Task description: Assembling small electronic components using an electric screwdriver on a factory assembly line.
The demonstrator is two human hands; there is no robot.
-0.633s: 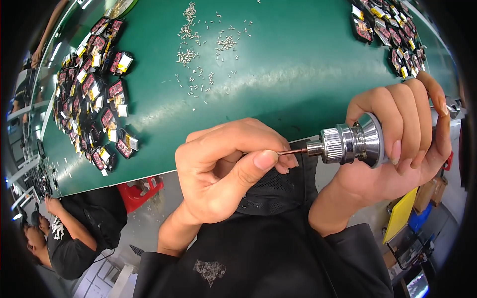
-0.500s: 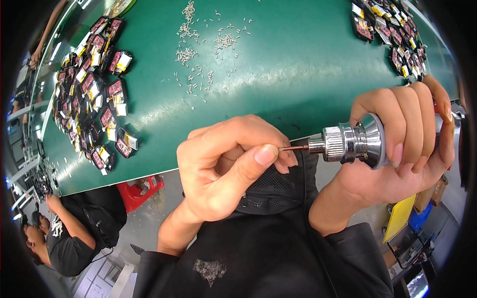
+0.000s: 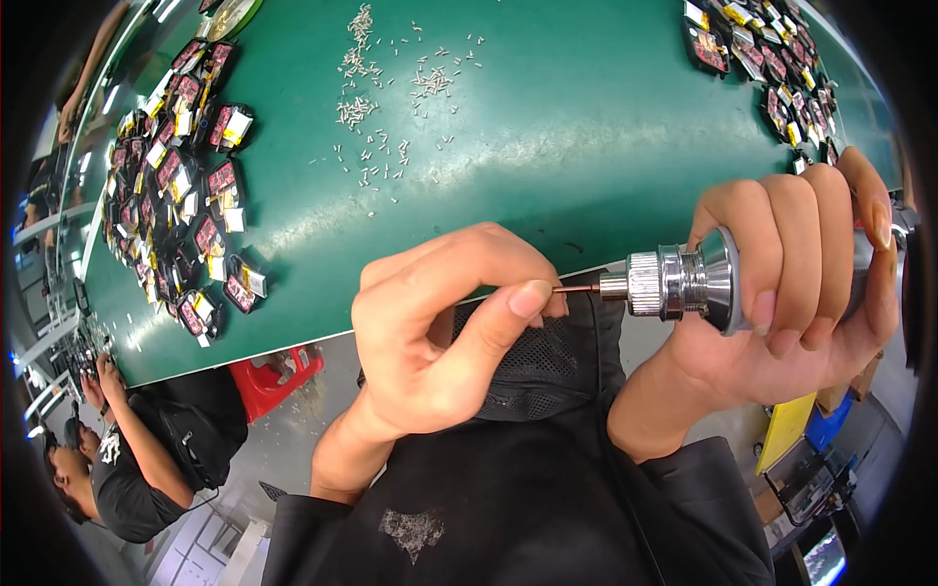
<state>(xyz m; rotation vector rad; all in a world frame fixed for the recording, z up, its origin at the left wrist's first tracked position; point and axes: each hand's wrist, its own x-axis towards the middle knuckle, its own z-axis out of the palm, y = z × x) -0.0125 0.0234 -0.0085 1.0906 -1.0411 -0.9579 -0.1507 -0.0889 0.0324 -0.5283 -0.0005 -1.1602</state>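
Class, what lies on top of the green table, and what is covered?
Small silvery pieces, black-cased units massed left and upper right, and a round green-rimmed object. The left hand and right hand hide patches of the green table.

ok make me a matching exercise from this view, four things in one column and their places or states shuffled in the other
1. left hand
2. right hand
3. small metal screws
4. black-cased devices

A. clustered toward both sides
B. pinching the coppery bit
C. strewn on the green tabletop between two clusters
D. wrapped around the power screwdriver

Pairs: 1-B, 2-D, 3-C, 4-A
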